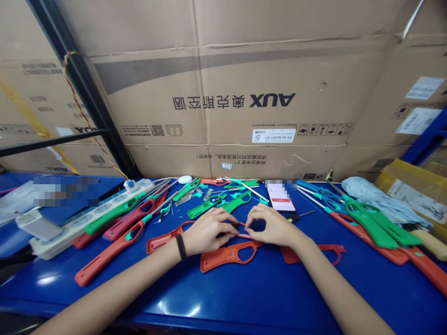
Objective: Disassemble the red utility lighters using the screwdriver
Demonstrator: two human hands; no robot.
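My left hand (pixel 213 229), with a dark band at its wrist, is closed on a red lighter handle shell (pixel 240 224) that my fingers mostly hide. Thumb and forefinger of my right hand (pixel 270 225) pinch the other side of this shell, near a small shiny part. Just below them, an open red half shell (pixel 223 257) lies on the blue table (pixel 209 298). Another red half shell (pixel 163 239) is partly behind my left hand. One more red shell (pixel 331 252) lies partly under my right forearm.
Green half shells (pixel 235 203) and small metal parts lie behind my hands. Whole long-necked lighters (pixel 111 253) and a white power strip (pixel 94 216) stand left; more lighters (pixel 372 221) lie right. A phone (pixel 281 197), a screwdriver (pixel 296 217) and large cardboard boxes (pixel 226 60) are at the back.
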